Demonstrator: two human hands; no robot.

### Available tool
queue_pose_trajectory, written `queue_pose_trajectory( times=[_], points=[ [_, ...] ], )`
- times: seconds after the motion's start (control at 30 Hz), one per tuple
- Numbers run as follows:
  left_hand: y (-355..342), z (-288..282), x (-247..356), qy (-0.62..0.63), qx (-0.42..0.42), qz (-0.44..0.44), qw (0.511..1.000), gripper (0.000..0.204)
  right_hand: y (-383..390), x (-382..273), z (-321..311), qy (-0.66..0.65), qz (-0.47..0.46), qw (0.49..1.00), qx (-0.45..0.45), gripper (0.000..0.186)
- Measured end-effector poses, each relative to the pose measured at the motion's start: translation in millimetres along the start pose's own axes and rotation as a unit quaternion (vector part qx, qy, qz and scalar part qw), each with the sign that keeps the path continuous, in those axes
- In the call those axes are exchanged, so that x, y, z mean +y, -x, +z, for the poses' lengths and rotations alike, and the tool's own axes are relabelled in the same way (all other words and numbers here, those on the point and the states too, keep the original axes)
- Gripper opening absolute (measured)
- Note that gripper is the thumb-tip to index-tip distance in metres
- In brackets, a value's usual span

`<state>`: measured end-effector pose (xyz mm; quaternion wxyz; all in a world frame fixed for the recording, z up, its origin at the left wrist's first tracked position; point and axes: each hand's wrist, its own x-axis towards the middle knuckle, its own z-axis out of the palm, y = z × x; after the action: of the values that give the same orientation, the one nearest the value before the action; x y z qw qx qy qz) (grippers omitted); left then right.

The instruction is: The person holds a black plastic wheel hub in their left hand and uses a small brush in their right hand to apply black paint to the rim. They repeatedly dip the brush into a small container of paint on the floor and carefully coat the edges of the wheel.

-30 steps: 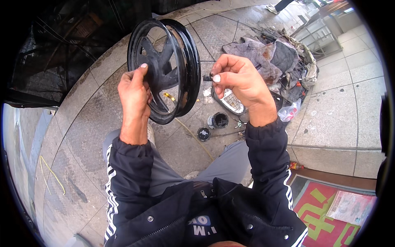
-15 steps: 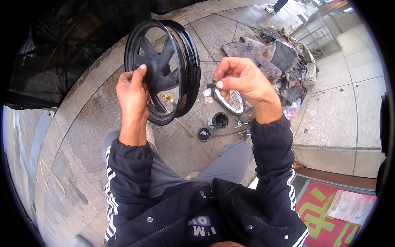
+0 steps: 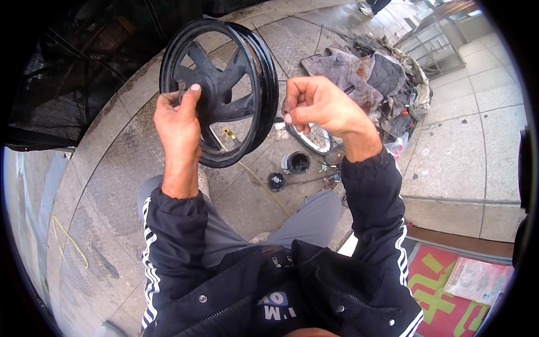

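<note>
A black spoked wheel rim [image 3: 216, 90] is held up off the ground in front of me, tilted, its spoked face partly toward me. My left hand [image 3: 178, 121] grips it at the hub, thumb on the near side and the other fingers mostly hidden. Just right of the rim, my right hand [image 3: 323, 106] is closed in a pinch. A small dark piece shows at its fingertips, close to the rim's outer edge; its kind is unclear. Below stands an open can of black paint [image 3: 299, 162], beside a round black-smeared lid [image 3: 275, 181].
A heap of dirty rags [image 3: 365, 73] lies at the far right. An oval white-rimmed mesh piece [image 3: 315, 139] lies behind the can, with small tools [image 3: 331, 178] to its right. A brass hose fitting [image 3: 228, 133] shows below the rim. Paving tiles surround my legs.
The wheel rim has turned slightly, showing more of its spoked face; the brown patch on its outer channel no longer shows. My right hand has shifted slightly left, nearer the rim.
</note>
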<state>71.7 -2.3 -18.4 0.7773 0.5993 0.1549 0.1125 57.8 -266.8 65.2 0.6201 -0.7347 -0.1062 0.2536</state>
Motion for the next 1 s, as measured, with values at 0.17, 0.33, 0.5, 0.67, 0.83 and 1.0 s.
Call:
queue_pose_trajectory(
  times=[0.17, 0.33, 0.5, 0.67, 0.83, 1.0],
  points=[
    [0, -1, 2, 0.004, -0.001, -0.013, 1.0, 0.034, 2, -4, -16, -0.088, -0.059, 0.994, 0.024, 0.019],
    [4, 4, 2, 0.002, -0.009, -0.003, 1.0, 0.033, -39, -23, -43, -0.088, -0.111, 0.99, 0.021, 0.015],
    [4, 1, 5, 0.009, -0.016, -0.017, 1.0, 0.033, -30, 5, -30, -0.1, -0.053, 0.992, -0.05, 0.012],
    [6, 4, 5, 0.016, -0.021, -0.019, 0.999, 0.033, -20, -3, -39, -0.153, -0.129, 0.98, 0.015, 0.014],
    [1, -1, 0, -0.011, -0.005, -0.003, 1.0, 0.034, -35, -14, -28, -0.061, -0.089, 0.994, 0.001, 0.012],
    [3, 0, 2, -0.01, -0.002, 0.005, 1.0, 0.036, 1, 1, -20, -0.042, -0.036, 0.998, -0.022, 0.012]
  ],
)
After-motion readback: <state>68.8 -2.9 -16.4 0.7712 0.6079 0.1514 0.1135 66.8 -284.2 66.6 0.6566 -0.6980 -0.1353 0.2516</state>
